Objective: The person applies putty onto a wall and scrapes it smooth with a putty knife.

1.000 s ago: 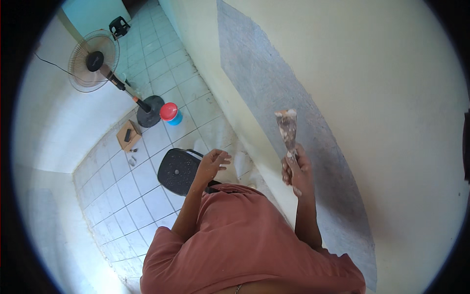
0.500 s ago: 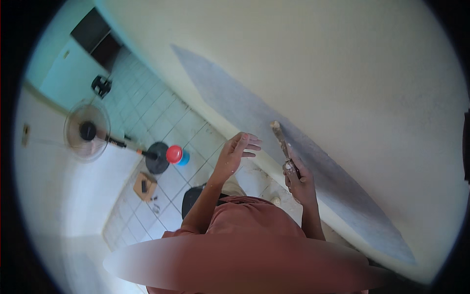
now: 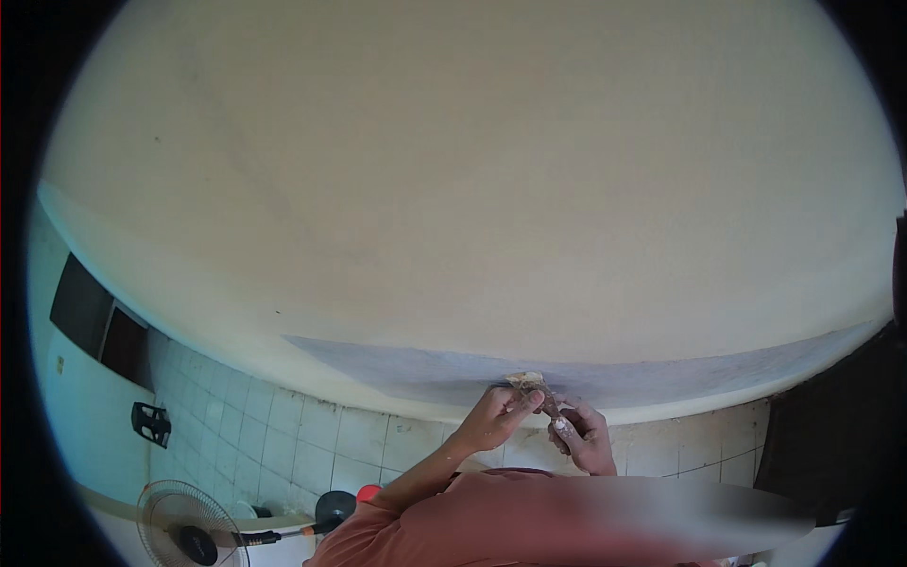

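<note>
In front of my body, I hold a putty-smeared putty knife (image 3: 552, 406) beside the wall. My right hand (image 3: 588, 440) is closed round its whitish, caked handle. Against the blade end, where pale putty sits, my left hand (image 3: 491, 419) presses with the thumb and bent fingers closed on it. Some of the left fingertips are hidden behind the blade and the thumb. Just beyond both hands runs a long grey patch (image 3: 406, 364) along the lower part of the cream wall (image 3: 472, 189).
A standing fan (image 3: 194, 539) with a dark round base (image 3: 335, 507) stands at the lower left. A red lid (image 3: 368, 492) shows beside the base. Farther left are a black stool (image 3: 151, 424) and a dark doorway (image 3: 99, 321). White tiles (image 3: 312, 439) cover the floor. A dark panel (image 3: 822, 435) stands at right.
My view has turned and risen toward the wall. My left hand, open and apart before, has come over to the putty knife's blade. The right hand keeps its hold.
</note>
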The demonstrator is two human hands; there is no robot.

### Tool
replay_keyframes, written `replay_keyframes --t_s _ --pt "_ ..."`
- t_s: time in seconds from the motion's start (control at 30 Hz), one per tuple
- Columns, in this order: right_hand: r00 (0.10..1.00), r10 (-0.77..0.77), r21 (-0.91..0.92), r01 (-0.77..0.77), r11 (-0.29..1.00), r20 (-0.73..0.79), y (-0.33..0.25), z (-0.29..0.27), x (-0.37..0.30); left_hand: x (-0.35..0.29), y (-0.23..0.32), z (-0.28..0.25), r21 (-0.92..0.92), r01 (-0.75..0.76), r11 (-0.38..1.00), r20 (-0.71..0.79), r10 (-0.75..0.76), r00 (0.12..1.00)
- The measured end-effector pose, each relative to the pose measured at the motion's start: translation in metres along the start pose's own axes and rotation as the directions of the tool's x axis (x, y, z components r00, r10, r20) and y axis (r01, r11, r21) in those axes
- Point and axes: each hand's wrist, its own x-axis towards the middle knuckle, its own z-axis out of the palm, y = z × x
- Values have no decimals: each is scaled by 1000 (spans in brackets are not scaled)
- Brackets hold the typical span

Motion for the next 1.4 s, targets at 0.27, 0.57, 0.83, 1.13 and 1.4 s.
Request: replay_keyframes --t_s 0.27,0.57,0.83,1.13,1.4 --pt "991 -16 -551 86 830 130 -18 -10 38 8 -14 -37 192 84 978 47 -95 994" --pt "904 43 -574 234 785 426 -10 -36 74 5 -54 -20 102 54 993 -64 -48 997" --pt "972 -77 -445 171 879 221 28 -53 60 18 -104 -14 -196 22 980 310 41 950" --pt "874 -463 -333 485 809 148 74 -65 53 -153 -557 62 706 -200 680 652 -513 558" --pt "904 -425 -71 427 901 48 107 -56 45 -83 -658 45 738 -131 662 600 -554 577"
